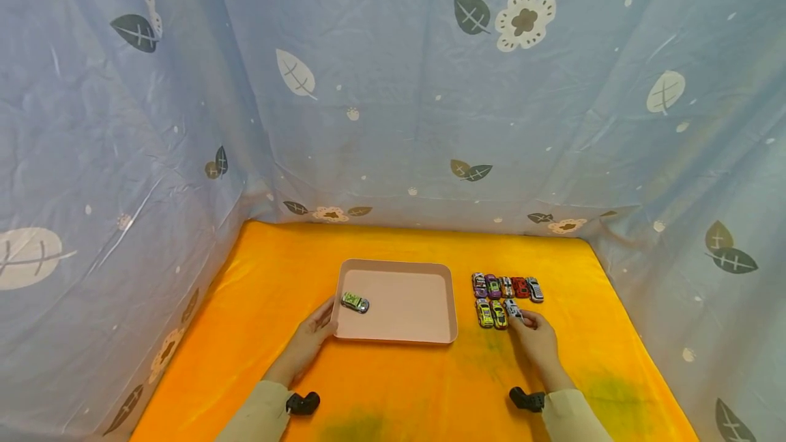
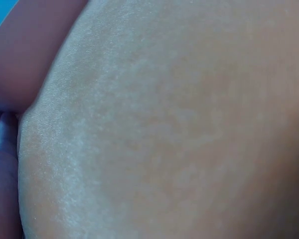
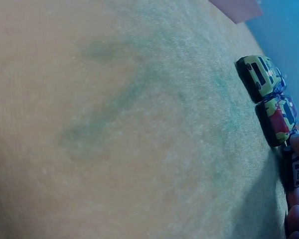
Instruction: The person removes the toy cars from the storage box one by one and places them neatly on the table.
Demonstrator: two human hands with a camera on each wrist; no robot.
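A shallow pink tray [image 1: 405, 302] lies on the orange cloth, with one green toy car [image 1: 354, 302] near its left wall. My left hand [image 1: 305, 345] grips the tray's left edge; in the left wrist view part of its fingers [image 2: 4, 189] shows below the tray's side. To the right of the tray, my right hand [image 1: 539, 348] pinches a white toy car [image 1: 512, 307] at the end of the front row. Next to it in that row sit two yellow toy cars [image 1: 484, 314]. The right wrist view shows the white car [image 3: 298, 172] between thumb and fingers, low by the cloth.
Behind the front row stands a back row of several toy cars, among them a purple and green one [image 1: 493, 286], a red one [image 1: 520, 286] and a silver one [image 1: 535, 289]. Blue patterned curtains [image 1: 393, 121] enclose the cloth-covered table [image 1: 393, 387] at the back and sides.
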